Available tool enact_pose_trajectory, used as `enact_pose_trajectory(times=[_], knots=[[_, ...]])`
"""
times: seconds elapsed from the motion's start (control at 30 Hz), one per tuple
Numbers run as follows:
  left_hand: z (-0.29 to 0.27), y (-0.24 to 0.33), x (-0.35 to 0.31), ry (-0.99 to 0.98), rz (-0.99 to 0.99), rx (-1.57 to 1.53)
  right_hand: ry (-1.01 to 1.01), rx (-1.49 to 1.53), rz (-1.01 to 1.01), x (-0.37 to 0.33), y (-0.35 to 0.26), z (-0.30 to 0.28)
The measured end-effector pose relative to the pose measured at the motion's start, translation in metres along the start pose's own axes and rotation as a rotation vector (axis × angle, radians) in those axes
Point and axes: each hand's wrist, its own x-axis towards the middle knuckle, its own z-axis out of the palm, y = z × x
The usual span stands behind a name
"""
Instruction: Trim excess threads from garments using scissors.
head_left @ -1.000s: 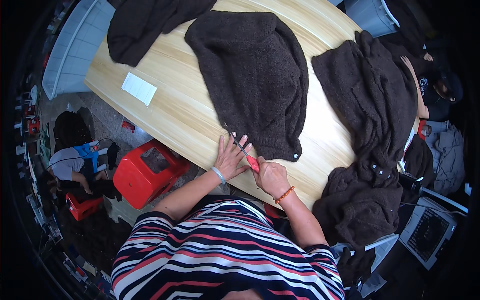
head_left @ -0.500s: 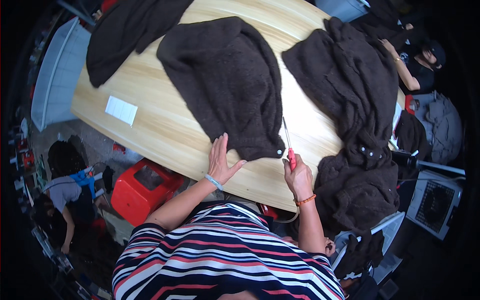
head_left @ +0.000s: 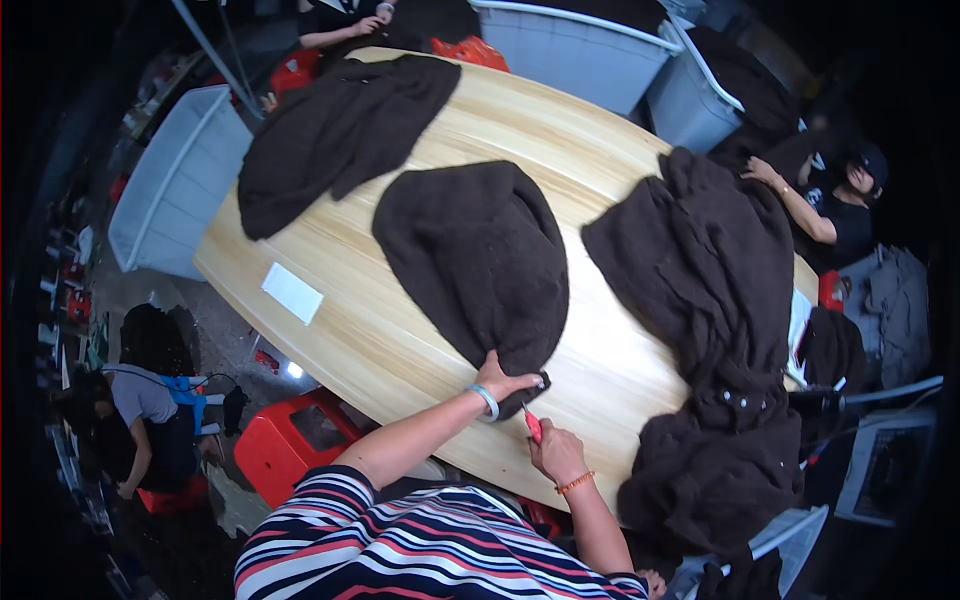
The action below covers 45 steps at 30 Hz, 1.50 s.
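Where the dark brown fleece garment (head_left: 480, 265) lies flat mid-bench (head_left: 380, 340), your left hand (head_left: 500, 383) pinches its near hem; your right hand (head_left: 555, 450) is closed round a red-handled tool (head_left: 533, 427). Head view: soft, limp, light; grip it by the edges.

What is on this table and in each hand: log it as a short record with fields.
surface: long pale wooden table
left hand: pinches the near hem of the dark brown garment
right hand: grip closed on a red-handled tool at that hem
other cloth: heap of dark garments at right; another garment at far left
also on table: white paper slip
around: grey bins, red stool, other people seated
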Motion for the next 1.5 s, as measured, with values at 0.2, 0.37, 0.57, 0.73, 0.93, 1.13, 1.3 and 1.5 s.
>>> enact_pose_trajectory(times=[0.2, 0.37, 0.57, 0.73, 0.93, 1.13, 1.3, 1.5], knots=[[-0.031, -0.022, -0.004, -0.109, -0.077, -0.710, 0.001, -0.046, -0.146, -0.009, -0.028, -0.034], [-0.140, 0.034, -0.052, -0.201, 0.095, -1.036, 0.070, 0.232, -0.312, 0.001, -0.076, -0.068], [-0.319, 0.115, -0.055, -0.186, 0.289, -1.282, 0.132, 0.248, 0.023, 0.052, -0.123, -0.076], [-0.468, 0.186, -0.047, -0.006, 0.610, -1.232, 0.054, -0.025, 0.164, 0.116, -0.132, -0.075], [-0.535, 0.342, 0.070, 0.228, 0.607, -1.083, 0.094, 0.084, 0.375, 0.166, -0.127, -0.092], [-0.594, 0.406, 0.214, 0.199, 0.662, -0.979, 0.387, 0.416, 0.461, 0.158, -0.083, -0.106], [-0.392, 0.369, 0.288, -0.052, 0.458, -0.748, 0.762, 0.642, 0.624, 0.110, -0.003, -0.131], [-0.088, 0.322, 0.252, -0.443, 0.275, -0.055, 0.962, 0.908, 0.643, 0.059, 0.091, -0.164]])
